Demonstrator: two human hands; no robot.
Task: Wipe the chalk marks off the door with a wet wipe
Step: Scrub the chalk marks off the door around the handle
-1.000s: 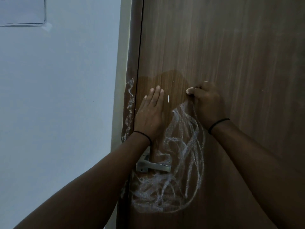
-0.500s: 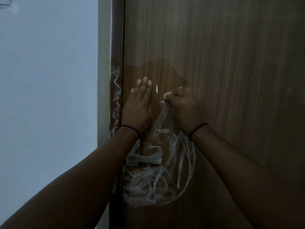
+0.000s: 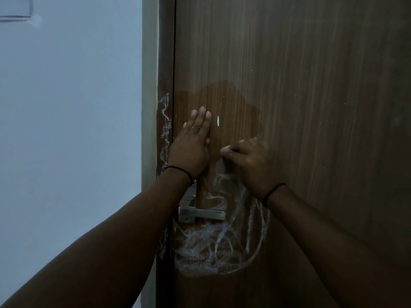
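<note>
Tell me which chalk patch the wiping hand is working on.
The big scribble around the door handle; the right hand is at its top. The frame streak is untouched.

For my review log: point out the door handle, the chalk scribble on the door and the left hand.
door handle (image 3: pixel 208 213): head view, lever bar.
chalk scribble (image 3: pixel 206 252): head view, dense lower patch.
left hand (image 3: pixel 191 147): head view, back of hand.

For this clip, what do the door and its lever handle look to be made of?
The door looks like wood or wood-grain laminate: brown, with fine vertical streaks and a smooth, faintly glossy face; solid or veneer cannot be told. The lever handle looks like brushed metal: silver-grey, square-edged, dull sheen, with a small screw visible on its base.
</note>
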